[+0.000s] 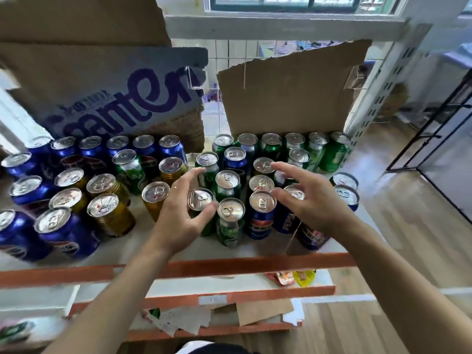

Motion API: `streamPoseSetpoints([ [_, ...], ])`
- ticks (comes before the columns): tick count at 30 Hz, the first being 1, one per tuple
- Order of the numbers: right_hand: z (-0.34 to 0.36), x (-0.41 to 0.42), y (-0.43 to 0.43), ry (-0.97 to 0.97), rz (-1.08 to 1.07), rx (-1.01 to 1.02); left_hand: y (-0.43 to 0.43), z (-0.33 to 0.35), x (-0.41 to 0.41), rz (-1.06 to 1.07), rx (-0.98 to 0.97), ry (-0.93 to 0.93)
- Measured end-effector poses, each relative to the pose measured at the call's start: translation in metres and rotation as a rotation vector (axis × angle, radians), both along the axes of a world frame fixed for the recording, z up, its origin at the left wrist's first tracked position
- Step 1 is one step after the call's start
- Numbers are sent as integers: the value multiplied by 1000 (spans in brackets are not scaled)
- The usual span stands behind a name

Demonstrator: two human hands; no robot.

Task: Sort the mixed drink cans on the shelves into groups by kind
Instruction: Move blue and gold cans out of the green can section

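Step in hand: judged to be picking one green can (200,199) out of the mixed cluster in the middle of the shelf (122,249), near its front edge.
Left hand (178,210): the grip was spread and curved round that can. The thumb lay at its near right side and the fingers arched past its far side. It had not closed, and whether the thumb touched could not be told.
Right hand (314,203): the grip was open with fingers splayed, holding nothing. It hovered above the cans toward the right of the front edge, just right of a front blue can (262,203).
Kinds already grouped: a blue row (117,143) stood along the rear left and gold cans (102,205) stood left of the middle. A green row (293,139) stood along the rear right, in front of a torn cardboard sheet (286,93).
Axis and facing: the green can stood upright, its long axis vertical and its pull-tab lid facing up. Its label side was hidden by the hand.
Doing it well: the grip should probably close on the body below the rim and lift straight up along the axis before travelling. A second green can (231,209) stood touching or just beside it on the thumb side.
Risk: a sideways drag would likely tip that neighbour toward the front edge.
Likely place: the rear-right green row, with the can set down flat and upright.
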State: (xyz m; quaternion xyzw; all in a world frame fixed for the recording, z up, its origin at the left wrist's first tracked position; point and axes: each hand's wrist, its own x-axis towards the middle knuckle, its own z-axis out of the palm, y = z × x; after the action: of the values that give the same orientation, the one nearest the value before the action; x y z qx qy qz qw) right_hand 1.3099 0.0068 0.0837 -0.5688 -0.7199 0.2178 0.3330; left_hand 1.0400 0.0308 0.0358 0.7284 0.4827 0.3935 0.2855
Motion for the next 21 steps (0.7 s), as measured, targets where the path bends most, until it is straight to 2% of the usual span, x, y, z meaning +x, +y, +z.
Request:
streamPoseSetpoints([
  [10, 11, 14, 37, -102, -20, 18, 58, 26, 27, -45, 35, 188],
  [21, 0, 8, 93, -294, -46, -178, 121, 29, 54, -53, -25, 402],
])
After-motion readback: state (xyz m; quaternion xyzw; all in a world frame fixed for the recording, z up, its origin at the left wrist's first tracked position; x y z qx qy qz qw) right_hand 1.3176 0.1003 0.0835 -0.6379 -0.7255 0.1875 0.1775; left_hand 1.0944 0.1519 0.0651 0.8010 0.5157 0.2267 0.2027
